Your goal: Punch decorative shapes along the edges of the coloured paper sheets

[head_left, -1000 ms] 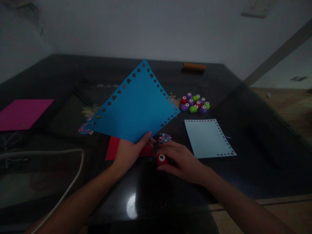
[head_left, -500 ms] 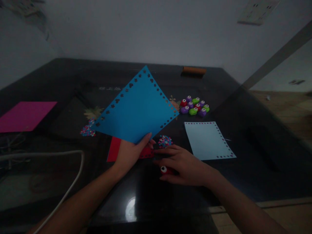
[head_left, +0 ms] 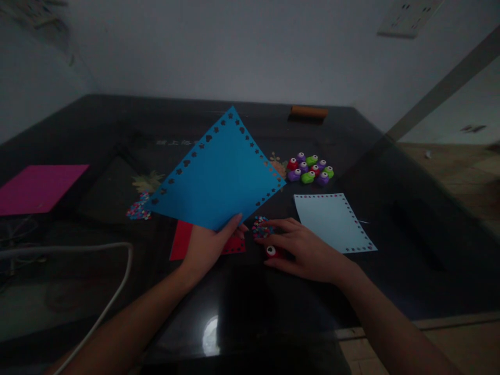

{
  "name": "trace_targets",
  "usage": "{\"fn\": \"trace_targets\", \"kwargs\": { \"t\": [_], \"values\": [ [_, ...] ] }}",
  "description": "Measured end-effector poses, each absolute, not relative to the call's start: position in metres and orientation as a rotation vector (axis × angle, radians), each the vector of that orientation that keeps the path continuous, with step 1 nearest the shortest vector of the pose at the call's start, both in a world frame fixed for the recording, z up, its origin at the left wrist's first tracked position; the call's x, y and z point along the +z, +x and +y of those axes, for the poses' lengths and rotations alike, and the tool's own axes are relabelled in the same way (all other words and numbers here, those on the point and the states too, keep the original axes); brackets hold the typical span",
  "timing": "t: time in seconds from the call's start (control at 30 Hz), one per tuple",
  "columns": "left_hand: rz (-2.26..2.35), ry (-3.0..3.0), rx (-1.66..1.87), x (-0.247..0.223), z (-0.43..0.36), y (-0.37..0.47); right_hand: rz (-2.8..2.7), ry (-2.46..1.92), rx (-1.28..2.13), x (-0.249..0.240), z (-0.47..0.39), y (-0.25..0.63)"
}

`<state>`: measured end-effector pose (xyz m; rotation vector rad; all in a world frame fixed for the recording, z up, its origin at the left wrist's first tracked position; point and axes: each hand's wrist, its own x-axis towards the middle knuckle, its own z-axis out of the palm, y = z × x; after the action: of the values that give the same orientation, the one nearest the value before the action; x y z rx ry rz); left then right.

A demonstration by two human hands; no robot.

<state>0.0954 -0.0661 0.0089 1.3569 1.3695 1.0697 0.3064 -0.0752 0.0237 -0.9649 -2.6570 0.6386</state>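
"right hand [head_left: 307, 251] has shifted farther, fingers over the confetti [head_left: 257, 229], red punch [head_left: 272, 253] gripped."
"and the left hand [head_left: 209, 246]?"
"clamped on the blue sheet [head_left: 222, 179] at its near edge, left of the pale sheet [head_left: 328, 219]."

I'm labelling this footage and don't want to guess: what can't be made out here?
Head view: much of the red sheet, behind the blue sheet and left hand.
Head view: the far left of the pink sheet, cut off by the picture's edge.
Head view: part of the red punch, covered by the right hand.
Head view: shapes in the left confetti pile, too small.
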Motion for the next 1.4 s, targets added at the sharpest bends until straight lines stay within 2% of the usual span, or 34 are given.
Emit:
{"fn": "trace_targets", "kwargs": {
  "t": [0.23,0.67,1.07,1.17,1.27,1.4],
  "values": [
    [1.391,1.388,1.04,0.009,-0.066,0.094,-2.509,-0.972,0.785,0.027,-0.074,0.309],
    [1.413,1.438,1.046,-0.001,-0.061,0.092,-1.751,-1.214,1.072,0.014,-0.062,0.317],
    [1.445,1.591,0.977,-0.004,-0.055,0.088,-1.492,-1.362,0.854,0.023,-0.038,0.345],
    [1.45,1.592,0.959,-0.003,-0.055,0.089,-1.56,-1.424,0.682,0.02,-0.018,0.362],
    [1.453,1.594,0.959,-0.004,-0.055,0.089,-1.735,-1.652,0.287,0.011,0.003,0.376],
    [1.44,1.609,0.95,-0.007,-0.053,0.089,-1.81,-1.732,0.211,-0.004,0.022,0.38]
  ]
}}
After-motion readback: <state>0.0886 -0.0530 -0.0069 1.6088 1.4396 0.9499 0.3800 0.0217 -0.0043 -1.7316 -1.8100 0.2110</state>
